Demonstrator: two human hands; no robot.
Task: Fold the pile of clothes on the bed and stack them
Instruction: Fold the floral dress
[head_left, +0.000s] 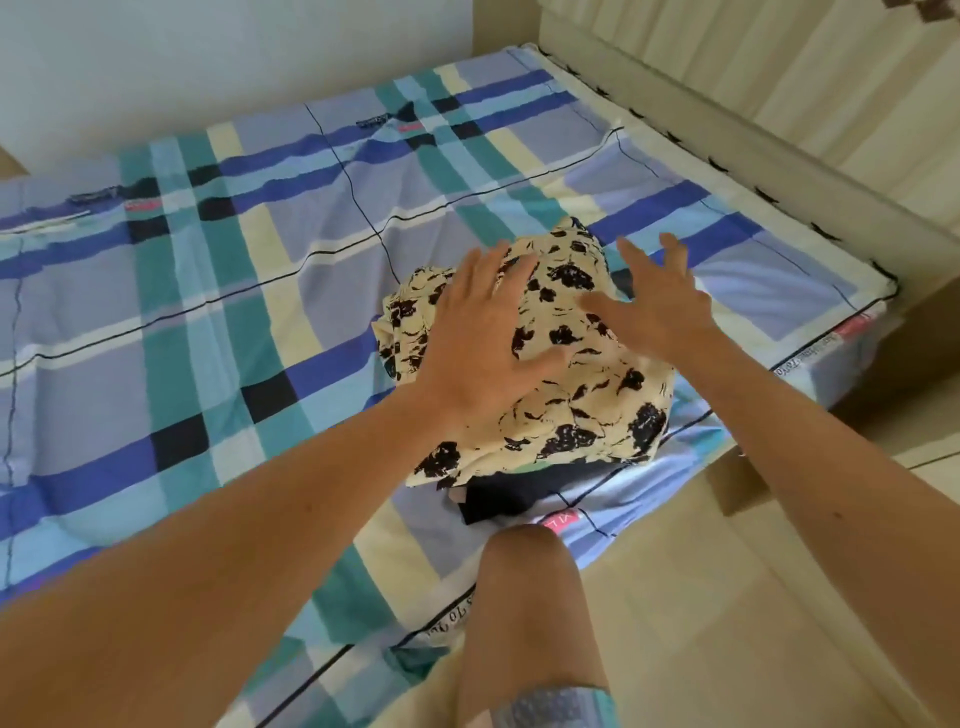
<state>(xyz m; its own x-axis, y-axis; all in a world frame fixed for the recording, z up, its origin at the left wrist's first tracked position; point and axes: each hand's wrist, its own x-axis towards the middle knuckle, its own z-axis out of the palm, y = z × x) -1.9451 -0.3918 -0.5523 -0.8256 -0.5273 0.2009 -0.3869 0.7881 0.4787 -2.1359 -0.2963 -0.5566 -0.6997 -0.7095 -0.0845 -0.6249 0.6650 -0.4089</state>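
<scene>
Head view: left hand (483, 332) and right hand (660, 306) both spread, fingers straight, gripping nothing. Unfolded pile (587, 405) lies right under both palms, on the bed (208, 270). Likely poised to pick off the top; contact unclear.

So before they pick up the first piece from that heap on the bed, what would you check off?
1. Hands free: the left hand and the right hand are spread flat and hold nothing. ok.
2. Top piece within reach: the cream floral garment lies uppermost, right under both hands. ok.
3. Grip taken: no finger is curled round the cloth yet. not ok.
4. Room to fold: a bare stretch of the checked sheet lies to the left of that garment. ok.
5. What lies beneath: a dark garment shows at the near edge; how many more pieces there are, cannot tell.
</scene>
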